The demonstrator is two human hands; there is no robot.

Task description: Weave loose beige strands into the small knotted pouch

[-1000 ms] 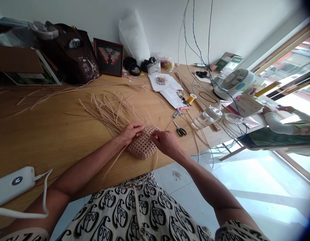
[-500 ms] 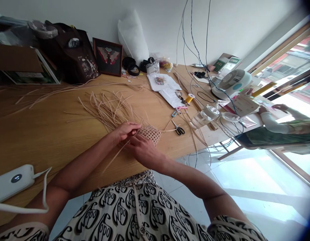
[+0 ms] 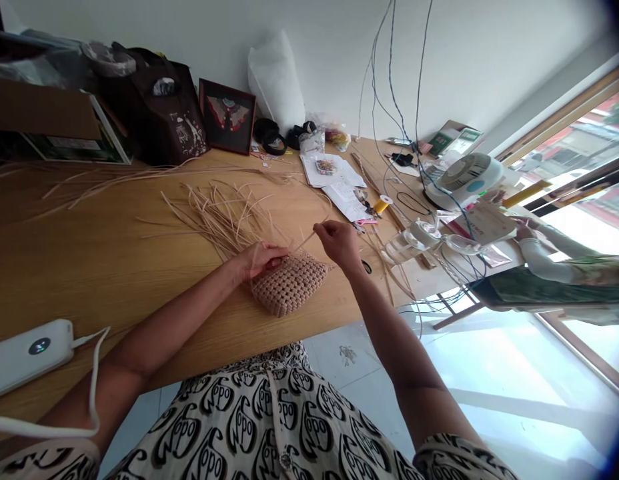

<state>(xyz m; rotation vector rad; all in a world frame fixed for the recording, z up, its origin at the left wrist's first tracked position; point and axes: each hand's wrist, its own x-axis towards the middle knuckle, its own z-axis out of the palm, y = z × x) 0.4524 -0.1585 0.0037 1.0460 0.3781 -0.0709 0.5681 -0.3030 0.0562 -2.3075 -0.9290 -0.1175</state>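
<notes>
Your left hand (image 3: 262,261) lies on the upper edge of the tight basket-weave panel (image 3: 289,285), its fingers curled over and holding it against the wooden tabletop (image 3: 99,280). Your right hand (image 3: 338,243) is lifted clear of the panel, thumb and forefinger pinched on a thin rattan strip (image 3: 305,240) that slants down toward the weave. The panel lies flat near the table's near edge, at about 12 o'clock from your body.

From the panel's far side, a loose fan of pale rattan strips (image 3: 219,217) spreads toward 11 o'clock, and longer strips (image 3: 114,175) lie beyond it toward 10 o'clock. A white power bank (image 3: 29,348) sits at 9 o'clock, its cable looping toward your left arm. Black-handled scissors (image 3: 366,267) peek out just past your right wrist (only a sliver shows). At 1 o'clock are a yellow thread spool (image 3: 383,205) and papers (image 3: 334,170); at 2 o'clock, a glass jug (image 3: 407,243) and a small white fan (image 3: 464,180). A co-worker's white sleeve (image 3: 542,261) reaches in at 3 o'clock.
</notes>
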